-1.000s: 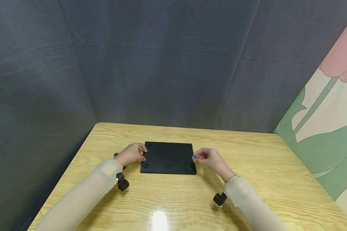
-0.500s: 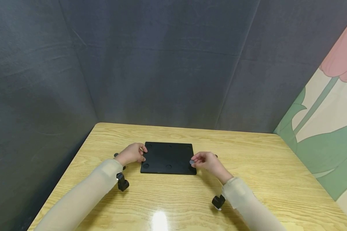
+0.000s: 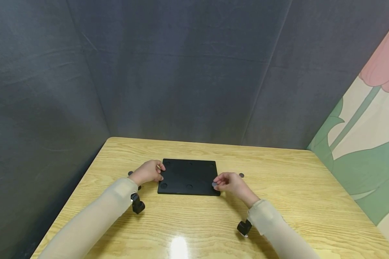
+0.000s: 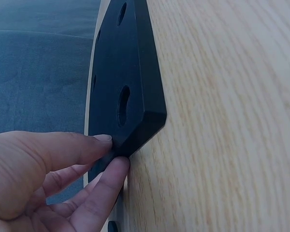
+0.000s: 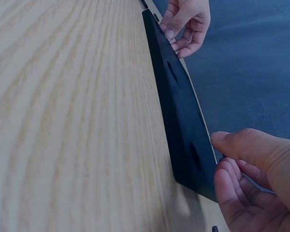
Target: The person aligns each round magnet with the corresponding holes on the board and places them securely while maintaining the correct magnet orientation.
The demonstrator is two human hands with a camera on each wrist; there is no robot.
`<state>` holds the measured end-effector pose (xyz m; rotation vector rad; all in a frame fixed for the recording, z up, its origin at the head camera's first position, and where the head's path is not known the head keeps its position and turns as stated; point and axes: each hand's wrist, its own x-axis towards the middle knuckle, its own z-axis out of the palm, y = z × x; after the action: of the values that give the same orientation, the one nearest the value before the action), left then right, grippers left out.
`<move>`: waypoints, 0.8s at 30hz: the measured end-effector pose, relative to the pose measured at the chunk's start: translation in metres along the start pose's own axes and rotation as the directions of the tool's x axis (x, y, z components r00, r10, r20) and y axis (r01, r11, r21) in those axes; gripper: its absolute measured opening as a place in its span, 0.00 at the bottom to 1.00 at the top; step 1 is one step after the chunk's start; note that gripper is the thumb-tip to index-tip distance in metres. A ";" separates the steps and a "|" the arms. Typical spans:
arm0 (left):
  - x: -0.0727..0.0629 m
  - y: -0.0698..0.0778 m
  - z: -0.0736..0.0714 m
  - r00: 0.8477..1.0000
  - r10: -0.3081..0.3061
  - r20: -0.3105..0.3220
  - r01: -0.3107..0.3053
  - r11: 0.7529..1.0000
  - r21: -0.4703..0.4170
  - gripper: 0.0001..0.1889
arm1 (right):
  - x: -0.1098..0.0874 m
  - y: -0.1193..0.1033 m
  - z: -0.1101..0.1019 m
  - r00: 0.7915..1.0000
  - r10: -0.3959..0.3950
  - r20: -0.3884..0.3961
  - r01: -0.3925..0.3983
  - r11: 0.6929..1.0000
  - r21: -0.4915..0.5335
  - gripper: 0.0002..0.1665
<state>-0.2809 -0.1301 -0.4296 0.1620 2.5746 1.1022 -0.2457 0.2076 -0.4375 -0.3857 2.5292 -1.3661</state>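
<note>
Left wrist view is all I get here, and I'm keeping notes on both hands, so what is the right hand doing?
Observer: In the head view, the right hand pinches a small dark grey disc at the near right corner area of the black rectangular board.
Operator: Thanks. Is there any loose disc on that side, outside the grip?
Observer: Yes, one small dark round piece lies on the wood-grain table, to the right of the board and just past that hand.
</note>
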 end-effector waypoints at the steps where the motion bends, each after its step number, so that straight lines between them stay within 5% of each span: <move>1: 0.000 0.000 0.000 1.000 0.000 0.000 0.000 1.000 0.002 0.16 | 0.000 0.000 0.000 1.000 -0.001 0.000 0.001 1.000 -0.001 0.11; 24: 0.001 -0.001 0.002 1.000 -0.004 -0.012 0.004 1.000 0.014 0.16 | 0.002 0.009 0.006 0.999 0.030 -0.036 -0.032 0.998 -0.045 0.10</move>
<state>-0.2815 -0.1294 -0.4316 0.1534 2.5930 1.0870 -0.2461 0.2068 -0.4482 -0.3324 2.5880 -1.3180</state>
